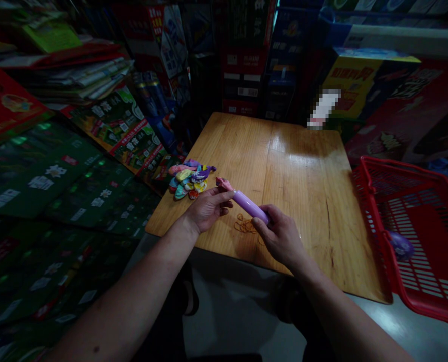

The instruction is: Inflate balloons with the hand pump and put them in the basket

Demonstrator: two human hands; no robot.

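Both my hands hold a purple tube-shaped pump [249,205] over the near edge of a wooden table [295,166]. My left hand [207,207] pinches its far end, where a pink balloon [224,183] is fitted on the tip. Around the pump's near end, the fingers of my right hand [280,235] are wrapped. A heap of limp coloured balloons [189,179] lies on the table just left of my left hand. Several thin rubber bands [245,225] lie on the wood under the pump.
A red plastic basket [374,201] stands at the table's right edge with a purple object [400,245] inside. Stacked printed boxes [121,128] crowd the left side, and more cartons [359,80] rise behind the table. Grey floor shows below the table's near edge.
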